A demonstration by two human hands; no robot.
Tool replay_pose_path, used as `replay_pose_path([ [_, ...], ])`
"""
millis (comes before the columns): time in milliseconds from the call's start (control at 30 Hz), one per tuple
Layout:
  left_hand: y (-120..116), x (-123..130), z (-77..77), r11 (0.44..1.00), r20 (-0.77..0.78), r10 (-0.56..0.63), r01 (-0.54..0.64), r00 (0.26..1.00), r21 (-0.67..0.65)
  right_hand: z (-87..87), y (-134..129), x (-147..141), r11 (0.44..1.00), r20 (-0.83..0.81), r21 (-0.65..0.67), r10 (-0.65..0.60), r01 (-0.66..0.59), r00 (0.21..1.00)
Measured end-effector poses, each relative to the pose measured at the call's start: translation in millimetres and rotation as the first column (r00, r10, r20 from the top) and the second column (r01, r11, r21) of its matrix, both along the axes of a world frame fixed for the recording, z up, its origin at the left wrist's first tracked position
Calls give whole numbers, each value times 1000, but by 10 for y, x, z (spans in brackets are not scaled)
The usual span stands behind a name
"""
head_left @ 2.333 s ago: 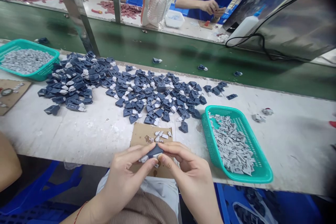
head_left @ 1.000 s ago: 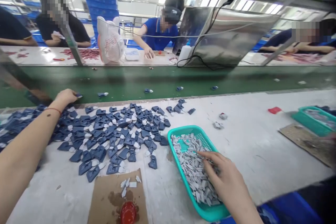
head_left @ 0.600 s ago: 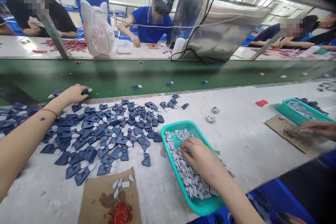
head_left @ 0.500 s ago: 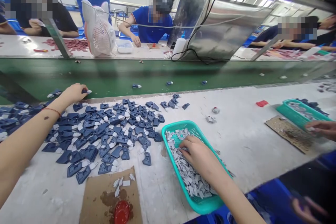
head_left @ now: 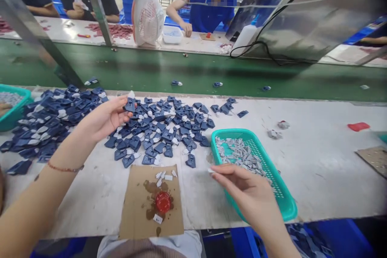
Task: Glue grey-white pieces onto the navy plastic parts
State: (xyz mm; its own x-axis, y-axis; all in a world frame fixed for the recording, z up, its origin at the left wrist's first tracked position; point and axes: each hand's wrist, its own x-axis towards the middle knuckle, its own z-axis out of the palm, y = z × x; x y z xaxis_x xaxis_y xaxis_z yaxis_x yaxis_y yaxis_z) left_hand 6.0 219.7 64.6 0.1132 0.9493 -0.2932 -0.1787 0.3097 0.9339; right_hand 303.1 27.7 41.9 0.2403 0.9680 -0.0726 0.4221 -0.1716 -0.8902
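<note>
Left hand (head_left: 101, 121): lifting a dark blue part (head_left: 130, 105) above the blue pile (head_left: 163, 127), fingers pinching together on it, presumably keeping it free for fitting
Right hand (head_left: 248, 191): hovering beside the teal basket (head_left: 288, 205), thumb and forefinger closing on a small grey piece (head_left: 211, 170)
Cardboard pad (head_left: 136, 213): lying at the bench edge between both hands, carrying a red cap (head_left: 163, 202) within easy reach
</note>
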Motion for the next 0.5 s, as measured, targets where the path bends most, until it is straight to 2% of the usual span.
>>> replay_pose_path([
  [100, -525, -83, -119, 998, 85, -15, 21, 996, -66, -34, -101, -377, 989, -245, -118, 60, -92, 968],
  [200, -993, -162, -301, 997, 18, -56, 57, 998, -52, -137, -182, -624, 959, -447, -263, -22, -108, 894],
  [333, -1476, -217, -532, 995, -47, -77, 74, 996, -65, -262, -232, -787, 922, -529, -381, -153, -73, 835],
  [500, -1813, -236, -736, 997, -109, -73, 75, 991, 17, -323, -212, -890, 915, -559, -395, -168, -83, 812],
])
